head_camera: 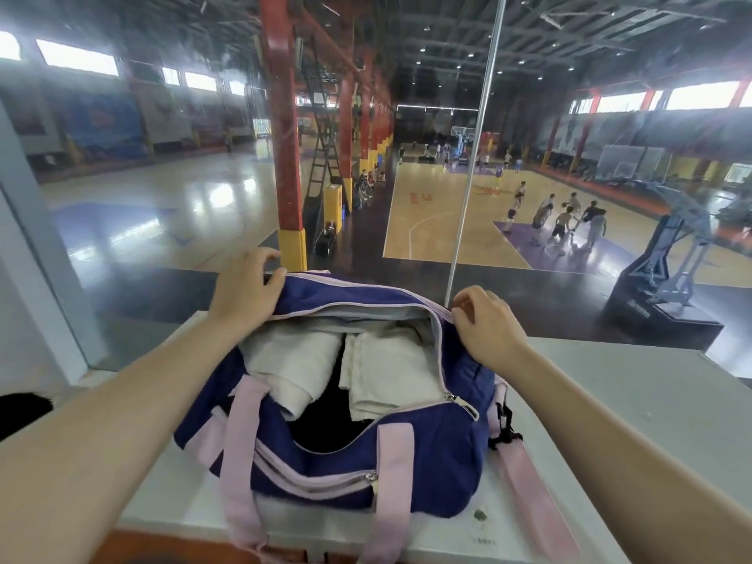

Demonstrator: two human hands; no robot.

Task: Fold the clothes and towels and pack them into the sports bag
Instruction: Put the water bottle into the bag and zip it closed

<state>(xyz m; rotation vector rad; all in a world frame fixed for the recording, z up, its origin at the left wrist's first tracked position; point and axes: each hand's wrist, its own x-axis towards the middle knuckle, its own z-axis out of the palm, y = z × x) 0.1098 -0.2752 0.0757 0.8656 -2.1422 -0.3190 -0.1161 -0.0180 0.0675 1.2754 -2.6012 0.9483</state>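
Note:
A navy sports bag (431,457) with pink straps and pink zipper trim lies on a white ledge (635,400), its top unzipped and gaping. Inside it sit two folded white towels, one on the left (293,360) and one on the right (390,372), with something dark (325,421) beneath them. My left hand (244,291) grips the bag's far flap at its left end. My right hand (484,323) pinches the zipper edge at the bag's far right corner.
Just behind the ledge stands a glass pane with a metal post (476,156). Far below it lies a basketball hall with players (569,217), red columns (285,136) and a hoop stand (667,270). A dark object (20,413) sits at the left edge.

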